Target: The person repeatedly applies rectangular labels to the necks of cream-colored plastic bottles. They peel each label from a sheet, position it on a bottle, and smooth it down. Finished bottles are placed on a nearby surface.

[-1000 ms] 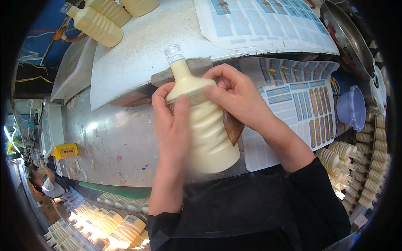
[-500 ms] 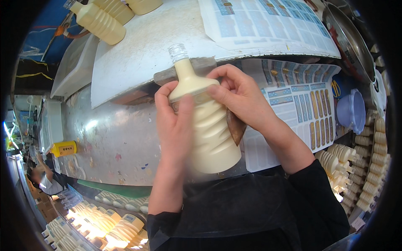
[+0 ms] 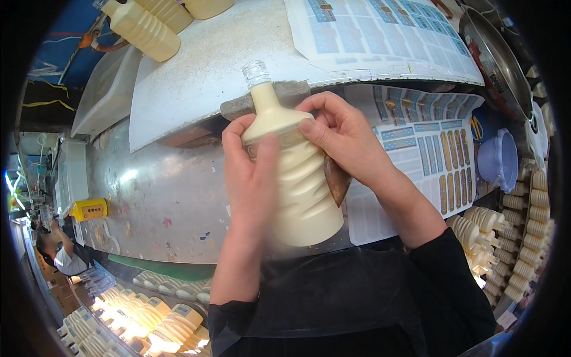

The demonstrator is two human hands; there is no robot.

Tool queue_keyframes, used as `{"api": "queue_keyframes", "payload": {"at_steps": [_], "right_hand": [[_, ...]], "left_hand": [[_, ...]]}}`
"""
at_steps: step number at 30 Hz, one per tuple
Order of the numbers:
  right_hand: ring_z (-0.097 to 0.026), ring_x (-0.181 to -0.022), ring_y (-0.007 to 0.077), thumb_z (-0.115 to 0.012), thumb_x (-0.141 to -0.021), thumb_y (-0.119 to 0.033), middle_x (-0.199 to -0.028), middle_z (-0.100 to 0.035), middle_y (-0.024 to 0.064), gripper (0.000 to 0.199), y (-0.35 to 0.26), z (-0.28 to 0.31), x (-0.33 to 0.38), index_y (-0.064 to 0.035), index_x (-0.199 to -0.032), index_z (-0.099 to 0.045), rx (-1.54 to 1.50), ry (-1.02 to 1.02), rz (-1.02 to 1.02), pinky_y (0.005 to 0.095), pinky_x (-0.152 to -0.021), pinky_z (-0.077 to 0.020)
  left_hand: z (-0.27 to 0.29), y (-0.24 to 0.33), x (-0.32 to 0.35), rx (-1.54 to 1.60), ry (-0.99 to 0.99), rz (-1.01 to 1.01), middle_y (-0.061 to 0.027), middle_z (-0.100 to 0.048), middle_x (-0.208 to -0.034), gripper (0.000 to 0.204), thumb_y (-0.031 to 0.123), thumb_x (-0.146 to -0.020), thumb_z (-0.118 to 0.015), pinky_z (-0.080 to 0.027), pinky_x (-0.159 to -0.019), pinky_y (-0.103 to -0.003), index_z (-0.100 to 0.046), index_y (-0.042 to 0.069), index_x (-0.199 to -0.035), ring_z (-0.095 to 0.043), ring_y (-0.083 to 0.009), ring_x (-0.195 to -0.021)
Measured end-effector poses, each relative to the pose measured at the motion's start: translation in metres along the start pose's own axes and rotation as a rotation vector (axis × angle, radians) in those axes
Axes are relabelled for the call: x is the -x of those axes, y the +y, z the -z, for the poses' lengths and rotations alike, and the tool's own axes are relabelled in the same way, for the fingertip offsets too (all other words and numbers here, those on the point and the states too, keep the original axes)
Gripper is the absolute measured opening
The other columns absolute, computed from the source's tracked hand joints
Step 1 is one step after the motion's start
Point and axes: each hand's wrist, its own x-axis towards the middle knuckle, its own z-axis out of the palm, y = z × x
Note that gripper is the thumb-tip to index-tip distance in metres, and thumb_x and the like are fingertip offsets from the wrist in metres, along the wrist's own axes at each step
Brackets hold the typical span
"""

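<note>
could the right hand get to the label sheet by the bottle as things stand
Probably yes: the label sheet lies flat just right of the right hand with nothing between, but that hand is busy on the bottle and would have to let go.

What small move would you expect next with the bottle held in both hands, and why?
Probably smoothing the clear band flat around the shoulder of the bottle with the thumbs. The left hand and right hand both grip the cream, ribbed bottle just below its uncapped neck, with fingertips pressing on that band, while sheets of labels lie on the table beside it.
</note>
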Motion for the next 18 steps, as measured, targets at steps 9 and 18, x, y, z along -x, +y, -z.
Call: {"api": "queue_keyframes", "payload": {"at_steps": [9, 18], "right_hand": [[-0.06, -0.087, 0.0035, -0.061, -0.105, -0.018, -0.096, -0.067, 0.0005, 0.023, 0.003, 0.007, -0.001, -0.0029, -0.121, -0.06, -0.161, -0.042, -0.02, 0.022, -0.076, -0.0499], [-0.061, -0.089, 0.0091, -0.064, -0.101, -0.022, -0.096, -0.068, 0.0044, 0.026, 0.011, -0.001, -0.001, -0.0031, -0.118, -0.062, -0.174, -0.014, 0.034, 0.0273, -0.081, -0.0498]], "left_hand": [[-0.001, 0.001, 0.0, -0.027, 0.013, 0.002, -0.0138, -0.058, -0.123, 0.045, 0.024, -0.101, -0.063, -0.047, -0.098, -0.033, -0.047, 0.0, -0.134, -0.056, -0.0185, -0.111], [-0.001, -0.002, 0.0, 0.011, 0.0, -0.014, -0.0133, -0.058, -0.122, 0.045, 0.027, -0.103, -0.063, -0.047, -0.098, -0.032, -0.047, -0.001, -0.134, -0.056, -0.0178, -0.11]]}}
